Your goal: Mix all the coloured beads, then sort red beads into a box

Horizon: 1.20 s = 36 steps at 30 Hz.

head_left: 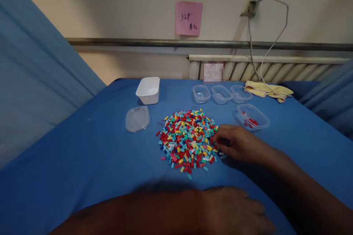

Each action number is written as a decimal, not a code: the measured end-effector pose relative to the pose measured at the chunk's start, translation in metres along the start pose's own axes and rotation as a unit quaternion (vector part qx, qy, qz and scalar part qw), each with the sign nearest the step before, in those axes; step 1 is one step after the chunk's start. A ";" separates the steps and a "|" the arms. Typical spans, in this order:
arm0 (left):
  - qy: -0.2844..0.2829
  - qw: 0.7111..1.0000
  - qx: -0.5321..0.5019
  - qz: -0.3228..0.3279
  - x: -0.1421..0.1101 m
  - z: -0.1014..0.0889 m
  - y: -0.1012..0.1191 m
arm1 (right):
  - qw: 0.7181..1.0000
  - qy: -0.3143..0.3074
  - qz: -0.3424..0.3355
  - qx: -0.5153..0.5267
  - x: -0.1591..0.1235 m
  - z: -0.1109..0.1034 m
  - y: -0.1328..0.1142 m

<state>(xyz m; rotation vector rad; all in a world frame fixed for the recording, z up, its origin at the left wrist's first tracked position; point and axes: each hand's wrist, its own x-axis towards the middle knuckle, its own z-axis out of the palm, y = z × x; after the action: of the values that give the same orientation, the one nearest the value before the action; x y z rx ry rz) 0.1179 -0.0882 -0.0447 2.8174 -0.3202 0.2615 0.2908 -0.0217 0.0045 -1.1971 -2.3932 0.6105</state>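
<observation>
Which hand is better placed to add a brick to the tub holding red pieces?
The right hand, probably: it is at the brick pile, near the tub; the left hand is nearer the camera, away from both.
</observation>
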 end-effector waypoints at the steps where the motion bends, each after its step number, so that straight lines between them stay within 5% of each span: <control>1: -0.001 1.000 0.002 -0.002 0.000 0.000 0.000 | 1.000 -0.016 0.000 -0.013 0.001 0.000 -0.002; 8: 0.003 1.000 0.017 0.001 0.002 -0.004 0.001 | 0.988 -0.097 0.070 -0.094 0.011 -0.001 -0.015; 19: 0.000 1.000 0.023 -0.005 0.002 0.002 0.003 | 0.985 -0.098 0.097 -0.108 0.016 0.001 -0.017; 24: 0.021 0.999 0.031 0.001 0.001 -0.002 0.002 | 0.997 -0.036 0.054 -0.035 0.006 -0.010 -0.018; 27: 0.019 0.999 0.032 -0.001 0.001 -0.007 0.004 | 0.993 0.078 0.063 -0.068 -0.006 -0.030 0.002; 31: 0.001 1.000 0.031 -0.003 0.001 -0.009 0.005 | 0.932 0.235 0.180 -0.211 -0.023 -0.054 0.050; 36: -0.014 1.000 0.015 -0.006 0.001 -0.006 0.001 | 0.909 0.215 0.227 -0.276 -0.030 -0.054 0.073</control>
<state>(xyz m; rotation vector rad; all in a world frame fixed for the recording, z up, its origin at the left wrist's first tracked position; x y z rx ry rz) 0.1177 -0.0874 -0.0382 2.8533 -0.3074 0.2257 0.3828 0.0047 0.0051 -1.9168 -1.9544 -0.2379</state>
